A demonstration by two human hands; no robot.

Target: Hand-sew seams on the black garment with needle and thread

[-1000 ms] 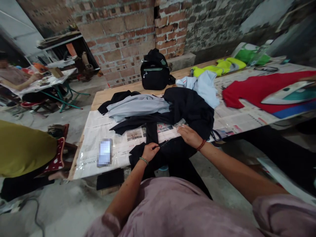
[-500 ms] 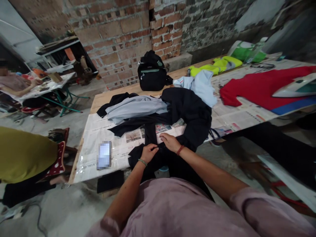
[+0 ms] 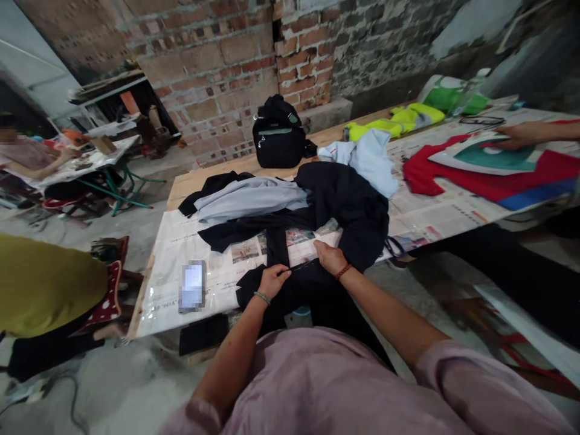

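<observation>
The edge of a black garment (image 3: 308, 283) stretches between my two hands at the table's front edge, and part of it hangs over my lap. My left hand (image 3: 273, 281), with a green beaded bracelet, pinches that edge between thumb and fingers. To its right, my right hand (image 3: 332, 260), wearing a red beaded bracelet, has its fingers closed at the same edge; their tips are partly hidden. Just beyond lies a heap of black cloth (image 3: 344, 196) with a light grey garment (image 3: 254, 198) on top.
Newspaper (image 3: 158, 287) covers the table. A phone (image 3: 192, 286) lies left, a black bag (image 3: 278, 136) behind. At right, a co-worker's hand (image 3: 519, 135) holds an iron (image 3: 484, 156) over a red garment (image 3: 423, 172). Someone in yellow-green (image 3: 49, 287) is at left.
My right hand has moved right along the black garment's edge, widening the gap from my left hand, which stays put. The iron has moved left, with a co-worker's hand now visible on it.
</observation>
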